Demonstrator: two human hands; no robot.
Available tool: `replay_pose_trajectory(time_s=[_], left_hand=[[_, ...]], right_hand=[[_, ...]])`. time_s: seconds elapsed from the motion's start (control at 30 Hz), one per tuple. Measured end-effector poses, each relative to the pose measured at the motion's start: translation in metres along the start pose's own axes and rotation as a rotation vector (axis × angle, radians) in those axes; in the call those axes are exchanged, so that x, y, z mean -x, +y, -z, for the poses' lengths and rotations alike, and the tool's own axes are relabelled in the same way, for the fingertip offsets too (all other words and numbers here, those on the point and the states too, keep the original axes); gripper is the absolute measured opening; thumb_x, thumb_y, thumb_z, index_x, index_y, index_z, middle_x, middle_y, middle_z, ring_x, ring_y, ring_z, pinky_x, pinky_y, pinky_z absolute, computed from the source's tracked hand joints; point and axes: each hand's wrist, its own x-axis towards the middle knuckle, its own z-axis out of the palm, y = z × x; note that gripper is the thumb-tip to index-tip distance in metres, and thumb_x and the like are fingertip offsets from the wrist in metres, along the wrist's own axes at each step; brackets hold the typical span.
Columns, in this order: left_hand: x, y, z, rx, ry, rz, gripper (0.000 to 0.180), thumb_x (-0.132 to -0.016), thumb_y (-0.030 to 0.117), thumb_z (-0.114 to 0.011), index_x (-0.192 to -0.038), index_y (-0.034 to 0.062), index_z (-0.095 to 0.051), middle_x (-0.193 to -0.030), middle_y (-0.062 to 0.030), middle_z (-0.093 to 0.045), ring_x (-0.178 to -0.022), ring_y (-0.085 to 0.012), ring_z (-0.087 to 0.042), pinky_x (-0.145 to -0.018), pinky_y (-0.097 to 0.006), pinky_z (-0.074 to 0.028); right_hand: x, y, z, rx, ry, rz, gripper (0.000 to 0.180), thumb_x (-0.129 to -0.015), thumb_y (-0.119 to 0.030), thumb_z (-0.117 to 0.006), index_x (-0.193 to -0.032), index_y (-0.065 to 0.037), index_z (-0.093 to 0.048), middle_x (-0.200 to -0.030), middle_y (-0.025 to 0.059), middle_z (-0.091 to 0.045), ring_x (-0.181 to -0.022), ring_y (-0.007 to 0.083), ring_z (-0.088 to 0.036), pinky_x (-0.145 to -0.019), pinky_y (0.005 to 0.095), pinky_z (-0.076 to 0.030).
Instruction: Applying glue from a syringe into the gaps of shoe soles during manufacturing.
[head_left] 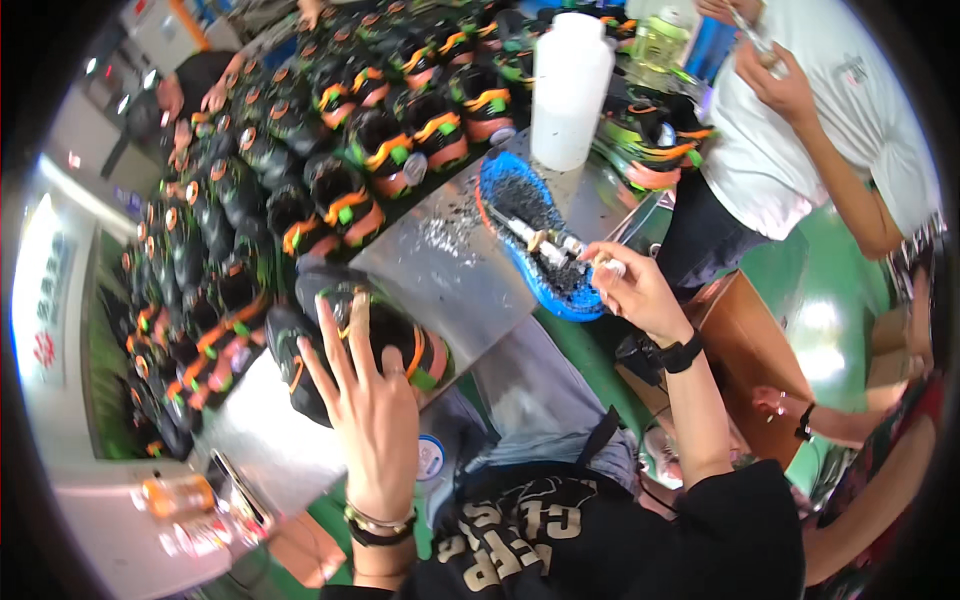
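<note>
My left hand (375, 410) is open, its fingers stretched over a pair of black, orange and green shoes (292, 365) on the metal table. The fingertips overlap the shoes' tops; whether they press on them I cannot tell. My right hand (640, 295) is closed in a pinch on a small pale thing too small to name. It is at the right edge of a blue, shoe-sole-shaped tray (560, 303). Dark crumbs lie in this tray, with several short whitish cylindrical pieces (545, 245) among them.
A white plastic bottle (570, 90) stands behind the tray. Rows of similar shoes (400, 130) cover the table's far and left side. Bottles (185, 495) lie at lower left. A co-worker in a white shirt (810, 120) stands at right, near a cardboard box (750, 340).
</note>
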Motion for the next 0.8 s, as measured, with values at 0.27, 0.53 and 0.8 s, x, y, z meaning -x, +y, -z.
replay_pose_trajectory(time_s=[0.27,0.53,0.8], left_hand=[[-0.021,-0.002,0.015,0.315,-0.045,-0.130,0.005,-0.063,0.000,-0.066,-0.062,-0.0016,-0.061,-0.146,-0.0059,-0.035,-0.141,-0.0281,-0.022,-0.109,-0.059,-0.023],[0.064,0.031,-0.023,0.287,0.234,-0.277,0.031,-0.062,0.023,-0.081,-0.063,0.0071,-0.054,-0.129,-0.0045,-0.055,-0.130,-0.0318,-0.039,-0.105,-0.071,-0.016],[0.092,0.038,-0.068,0.519,0.329,-0.263,0.007,-0.071,0.018,-0.067,-0.077,0.0203,-0.068,-0.121,0.0063,-0.059,-0.121,-0.0149,-0.047,-0.099,-0.069,-0.032]], right_hand=[[0.022,-0.005,-0.004,-0.019,0.087,0.072,0.022,-0.094,-0.018,-0.058,-0.109,-0.002,-0.059,-0.075,-0.0058,-0.050,-0.062,0.0008,-0.042,-0.055,0.0171,-0.034],[0.016,0.004,-0.012,-0.235,0.155,0.211,0.044,-0.102,-0.035,-0.035,-0.103,0.002,-0.058,-0.069,-0.0002,-0.049,-0.054,0.0047,-0.041,-0.048,0.0180,-0.034],[0.040,0.014,-0.025,0.210,0.437,0.088,0.048,-0.102,-0.032,-0.033,-0.083,0.001,-0.062,-0.062,0.0004,-0.051,-0.050,0.0032,-0.038,-0.045,0.0205,-0.026]])
